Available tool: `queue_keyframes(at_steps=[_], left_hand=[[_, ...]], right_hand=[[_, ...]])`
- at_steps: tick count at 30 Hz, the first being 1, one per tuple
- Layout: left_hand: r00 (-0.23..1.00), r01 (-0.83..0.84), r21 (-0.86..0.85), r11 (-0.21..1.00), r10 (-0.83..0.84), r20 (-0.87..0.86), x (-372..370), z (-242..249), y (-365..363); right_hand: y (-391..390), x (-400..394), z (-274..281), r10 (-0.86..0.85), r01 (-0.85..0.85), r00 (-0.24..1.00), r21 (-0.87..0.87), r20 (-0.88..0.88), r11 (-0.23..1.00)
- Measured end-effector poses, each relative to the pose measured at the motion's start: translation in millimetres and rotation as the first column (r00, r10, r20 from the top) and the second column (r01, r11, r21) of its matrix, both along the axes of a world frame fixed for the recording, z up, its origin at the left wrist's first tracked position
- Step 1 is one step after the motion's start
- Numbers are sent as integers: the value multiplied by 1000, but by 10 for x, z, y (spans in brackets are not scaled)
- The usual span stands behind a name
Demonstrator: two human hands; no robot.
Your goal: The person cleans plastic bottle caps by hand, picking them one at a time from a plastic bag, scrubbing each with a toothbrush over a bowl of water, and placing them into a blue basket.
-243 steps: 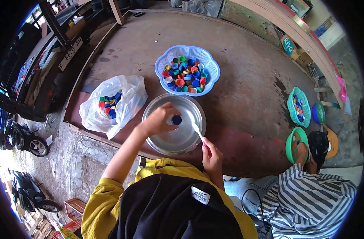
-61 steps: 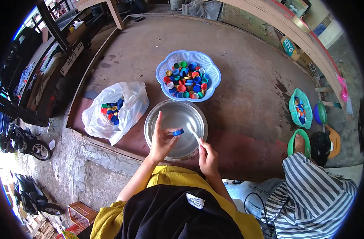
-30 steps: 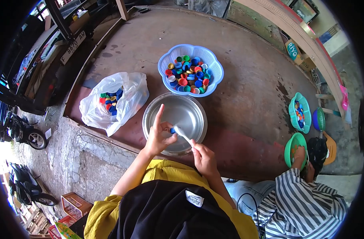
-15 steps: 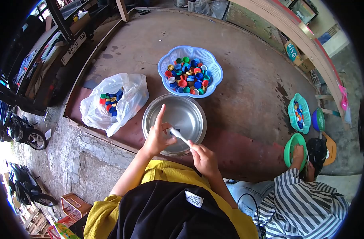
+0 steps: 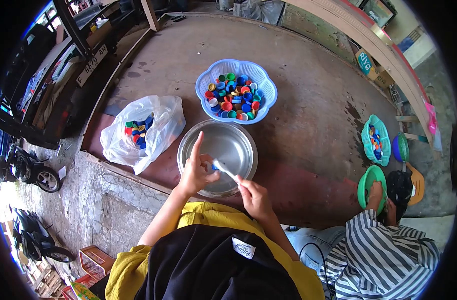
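My left hand [image 5: 193, 176] is over the near left part of a metal basin [image 5: 237, 145], index finger stretched up. Its thumb and other fingers pinch a small blue bottle cap [image 5: 215, 166], partly hidden. In my right hand [image 5: 254, 196] is the handle of a white toothbrush [image 5: 229, 173], its head against the cap. Behind the basin stands a blue plastic basket [image 5: 270, 91] holding bottle caps [image 5: 232, 98] of several colours. To the left lies a white plastic bag [image 5: 164, 122], open at the top, with more caps [image 5: 138, 131] in it.
At right, a person in a striped top [image 5: 378, 245] has a hand in a green bowl [image 5: 362, 195]. Past it stand a turquoise basket [image 5: 385, 137] with caps and a blue-and-green bowl [image 5: 400, 148]. The brown tabletop [image 5: 308, 100] has a raised edge at left.
Both hands stay almost in place over the basin. The toothbrush has shifted slightly against the cap, and more of the cap's blue now shows. The person's hand in the green bowl has moved slightly.
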State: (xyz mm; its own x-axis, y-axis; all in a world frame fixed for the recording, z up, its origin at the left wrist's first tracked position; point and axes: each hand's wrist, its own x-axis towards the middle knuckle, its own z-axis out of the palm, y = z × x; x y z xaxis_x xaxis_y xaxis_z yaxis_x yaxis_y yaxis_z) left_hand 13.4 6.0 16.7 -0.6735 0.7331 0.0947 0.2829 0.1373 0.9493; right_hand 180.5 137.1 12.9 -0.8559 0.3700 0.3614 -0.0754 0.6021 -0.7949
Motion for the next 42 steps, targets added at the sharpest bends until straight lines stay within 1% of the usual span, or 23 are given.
queue_keyframes(at_steps=[1,4,5,8,9,10,11,12,15,18,19,22,23,26,27,30,32,33,36,37,40,41,42], left_hand=[[1000,-4,2,1000,4,12,-28,1,15],[973,3,167,986,-41,225,-75,-94,14],[981,46,234,971,-88,172,-99,-128,24],[959,53,286,957,-128,251,-77,-95,48],[953,58,273,960,-135,273,-65,-67,41],[945,62,263,963,-141,294,-54,-32,41],[939,63,257,964,-144,313,-60,-14,48],[952,69,246,967,-137,275,-90,-17,65],[977,86,182,980,-119,178,-101,-36,35],[988,103,149,983,-118,95,-91,-45,55],[990,99,158,982,-113,79,-101,-63,56],[994,85,143,986,-94,58,-84,-114,18],[995,84,136,987,-91,47,-98,-114,23],[997,69,144,987,-73,21,-86,-104,28],[997,66,130,989,-70,21,-91,-100,26],[998,61,77,995,-62,5,-83,-61,-16],[998,54,49,997,-53,-34,-69,-16,-16],[998,54,57,997,-52,-37,-73,-23,-8],[999,42,51,998,-41,-36,-68,-35,-48],[999,41,39,998,-40,-33,-69,-14,-52],[999,37,37,999,-36,-27,-75,-13,-60],[999,30,43,999,-29,-28,-86,-19,-58],[1000,26,51,998,-25,-20,-86,-21,-55]], right_hand=[[-3,-19,-41,-35,35,999,-45,21,998],[104,-42,-73,-150,158,985,-95,84,983],[69,-33,-75,-160,156,987,-158,-16,975],[-2,-10,62,-31,34,996,-35,79,999],[26,-59,-29,-70,70,997,-10,19,998],[94,-83,-92,-134,133,988,20,81,991],[94,-52,-137,-173,173,984,1,50,985],[93,-48,-144,-208,208,978,-19,17,978],[-3,14,177,-4,-13,974,73,226,997],[138,-75,41,-152,145,980,64,125,987],[158,-87,19,-188,186,981,52,43,981],[82,-30,177,-17,4,998,203,60,979],[75,-38,148,-32,5,993,235,113,972],[229,-41,29,-185,147,974,255,131,956],[185,-58,68,-158,153,987,152,20,976],[81,4,217,1,-50,984,274,178,960],[183,-66,30,-147,130,988,259,50,957],[230,-42,62,-188,137,973,314,137,939],[108,3,160,-15,-1,997,204,81,979],[60,6,225,-7,-44,976,231,216,972],[196,-46,59,-165,123,971,228,175,966],[189,-72,-20,-177,177,984,190,-18,966],[151,-62,23,-115,111,993,205,10,973]])
